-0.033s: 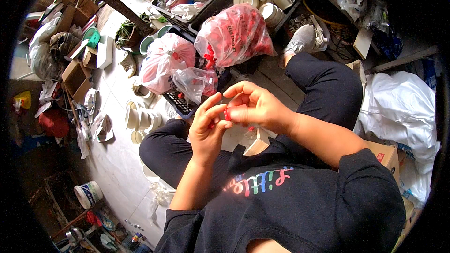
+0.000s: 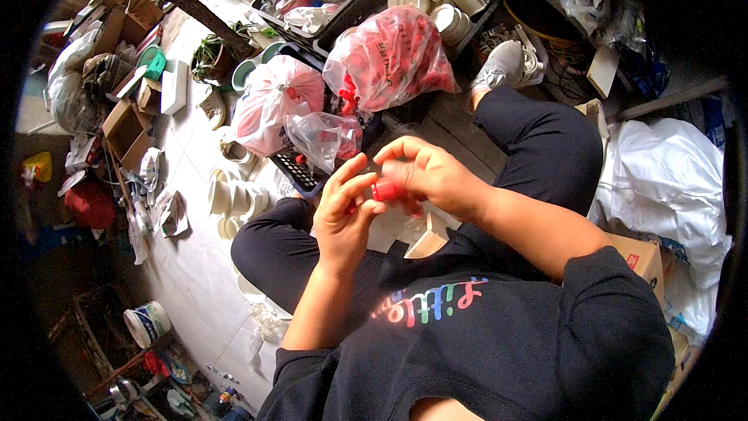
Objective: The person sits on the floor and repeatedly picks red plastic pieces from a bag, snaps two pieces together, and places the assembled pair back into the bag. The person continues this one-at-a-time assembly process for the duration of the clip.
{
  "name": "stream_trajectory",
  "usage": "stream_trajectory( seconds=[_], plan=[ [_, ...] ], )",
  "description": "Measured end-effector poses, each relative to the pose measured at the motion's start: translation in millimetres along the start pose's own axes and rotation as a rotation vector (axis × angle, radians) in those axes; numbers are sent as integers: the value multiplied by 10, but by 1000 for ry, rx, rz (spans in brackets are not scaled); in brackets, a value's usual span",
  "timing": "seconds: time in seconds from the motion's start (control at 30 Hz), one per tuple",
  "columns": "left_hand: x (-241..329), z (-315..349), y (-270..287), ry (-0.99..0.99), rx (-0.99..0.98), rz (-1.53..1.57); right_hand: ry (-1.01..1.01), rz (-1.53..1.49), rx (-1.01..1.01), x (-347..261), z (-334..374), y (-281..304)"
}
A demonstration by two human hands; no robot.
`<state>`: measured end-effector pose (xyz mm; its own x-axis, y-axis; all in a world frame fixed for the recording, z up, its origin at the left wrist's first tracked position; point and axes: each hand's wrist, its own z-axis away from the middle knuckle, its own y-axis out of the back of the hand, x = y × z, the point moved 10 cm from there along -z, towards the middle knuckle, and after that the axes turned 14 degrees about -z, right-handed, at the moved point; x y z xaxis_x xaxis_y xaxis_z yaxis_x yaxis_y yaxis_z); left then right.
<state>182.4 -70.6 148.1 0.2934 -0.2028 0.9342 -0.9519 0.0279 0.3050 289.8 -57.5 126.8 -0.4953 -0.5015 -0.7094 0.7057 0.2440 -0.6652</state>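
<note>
Head view: small red plastic piece [image 2: 384, 190] pinched in the left hand [image 2: 341, 214], on the wearer's side of the bulging clear plastic bag of red pieces [image 2: 405, 62], right hand [image 2: 440, 181] blurred beside it, grip untellable; handling looks unfinished, bagged ones done or left unclear.

Stretches out as a pale tiled floor [image 2: 191, 261], carrying round white pieces [image 2: 221, 196], a crumpled wrapper [image 2: 172, 214] to their left, a white bucket [image 2: 145, 325] and, farther off, a potted plant [image 2: 206, 62].
</note>
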Motion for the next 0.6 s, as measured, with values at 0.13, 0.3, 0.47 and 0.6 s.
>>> stream_trajectory(
  seconds=[0.13,0.3,0.47,0.6],
  plan=[
    [-10,-5,5,8,4,-9,9,61,41,9,11,36],
    [-27,3,10,15,9,17,-293,-83,50,165,44,75],
    [-31,-7,-6,-4,6,7,64,-3,13,-28,2,-7],
    [-15,-11,-1,12,12,7,-256,-180,54,137,61,25]
  ],
)
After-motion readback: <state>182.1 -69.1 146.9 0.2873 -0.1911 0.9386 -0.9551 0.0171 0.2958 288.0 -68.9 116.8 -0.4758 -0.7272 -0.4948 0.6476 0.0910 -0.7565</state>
